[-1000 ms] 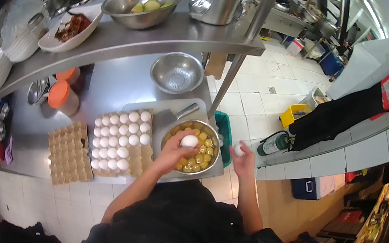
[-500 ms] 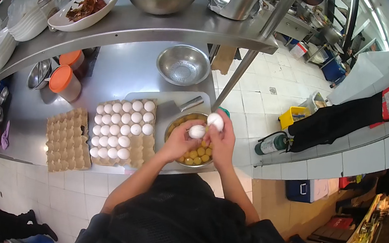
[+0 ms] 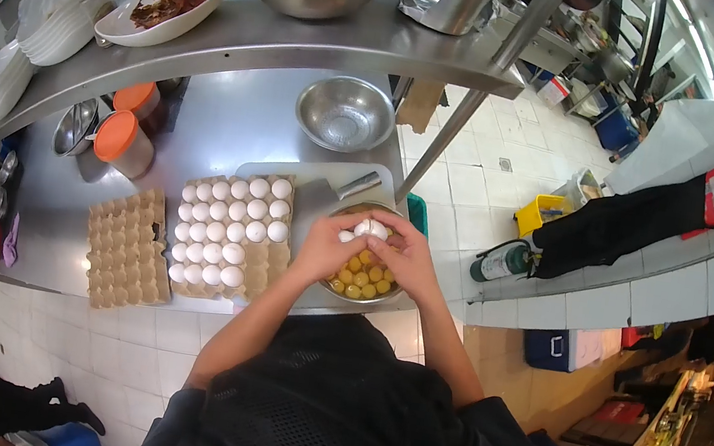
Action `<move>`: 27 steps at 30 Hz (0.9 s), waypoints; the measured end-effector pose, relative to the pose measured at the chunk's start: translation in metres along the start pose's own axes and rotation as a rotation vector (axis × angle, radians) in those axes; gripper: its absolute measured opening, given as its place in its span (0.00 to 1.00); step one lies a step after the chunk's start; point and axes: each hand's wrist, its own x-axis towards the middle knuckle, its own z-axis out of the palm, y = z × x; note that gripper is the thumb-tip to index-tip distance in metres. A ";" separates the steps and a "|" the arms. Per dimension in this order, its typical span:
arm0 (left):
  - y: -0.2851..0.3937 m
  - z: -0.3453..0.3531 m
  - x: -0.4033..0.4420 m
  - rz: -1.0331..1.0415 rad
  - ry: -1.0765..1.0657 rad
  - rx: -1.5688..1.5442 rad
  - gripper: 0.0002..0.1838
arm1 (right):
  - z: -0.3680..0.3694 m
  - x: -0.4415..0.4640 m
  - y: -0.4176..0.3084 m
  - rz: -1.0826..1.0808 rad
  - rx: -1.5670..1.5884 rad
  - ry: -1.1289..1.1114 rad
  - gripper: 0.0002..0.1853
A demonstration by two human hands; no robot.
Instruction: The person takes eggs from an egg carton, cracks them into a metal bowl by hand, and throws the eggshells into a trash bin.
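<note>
My hands meet over a steel bowl (image 3: 364,301) that holds many egg yolks (image 3: 358,278). A white egg (image 3: 371,228) is pinched between the fingertips of both hands. My left hand (image 3: 324,244) also has a second white egg (image 3: 346,236) tucked in its fingers, partly hidden. From the other side, my right hand (image 3: 411,258) curls its fingers around the first egg. Whether that shell is cracked, I cannot tell. To the left, a cardboard egg tray (image 3: 264,269) holds rows of white eggs (image 3: 215,230), its near right corner without eggs.
Another cardboard tray (image 3: 129,250) lies farther left. Behind the bowl, a broad-bladed cleaver (image 3: 359,185) rests on a white cutting board (image 3: 291,173). A steel bowl (image 3: 344,116) and orange-lidded tubs (image 3: 124,140) stand farther back, beneath a steel shelf (image 3: 308,54) with its post (image 3: 451,136).
My hands have come together and lowered toward the bowl; the egg that my right hand held up is now between both hands. The view has shifted slightly.
</note>
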 end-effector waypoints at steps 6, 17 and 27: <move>-0.006 0.003 0.004 0.049 -0.102 0.109 0.23 | -0.009 0.001 0.027 -0.070 0.045 -0.004 0.17; 0.020 -0.003 0.017 0.258 -0.140 0.462 0.38 | -0.007 -0.008 -0.020 -0.479 -0.645 -0.078 0.24; -0.021 -0.097 -0.025 0.082 0.167 0.911 0.30 | -0.096 0.037 0.066 -0.078 -0.193 0.433 0.35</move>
